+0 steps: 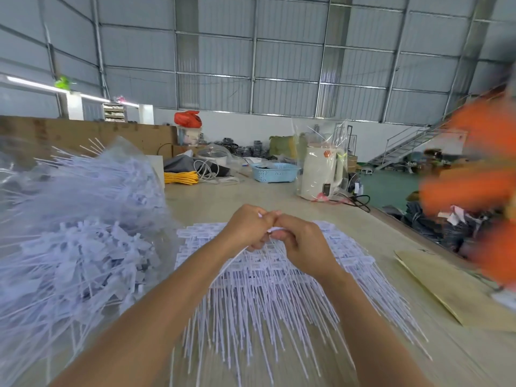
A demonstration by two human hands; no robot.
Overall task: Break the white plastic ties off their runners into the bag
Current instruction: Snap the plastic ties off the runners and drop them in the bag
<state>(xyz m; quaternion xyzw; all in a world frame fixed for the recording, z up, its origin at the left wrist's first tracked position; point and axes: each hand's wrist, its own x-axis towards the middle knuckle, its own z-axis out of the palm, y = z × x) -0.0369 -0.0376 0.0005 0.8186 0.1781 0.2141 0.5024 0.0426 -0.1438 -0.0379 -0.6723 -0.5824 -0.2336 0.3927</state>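
Head view, looking down over a pale wooden table (279,196), and both hands are right together at the centre. Left hand (248,229) has its fingers curled round a set of white plastic ties (275,229), and right hand (303,241) is curled on the same set, knuckles meeting the left's, thumbs almost touching at the top. Thin white tails hang down from between the two fists, and one slants off below the left wrist.

Underneath them lies the big stack of ties on runners (265,297), flat tag heads in rows at the far side, long thin tails fanned toward the camera and spreading across the near tabletop. Hands are held just above this stack, over its far half.

Off to the left, the clear plastic bag (83,219) bulges with loose white ties, a tangled heap, tails bristling out in every direction. It sits just beside the stack, on the left arm's side.

Further back on the table: a blue perforated basket (275,173), a cream electric kettle (321,174) wrapped in clear plastic, a coil of yellow cable (181,177), and a red bag (188,119) on top of some clutter. A brown envelope (446,291) lies flat at the right edge of the table. At far right, a blurred orange shape (480,191); I cannot tell what it is.
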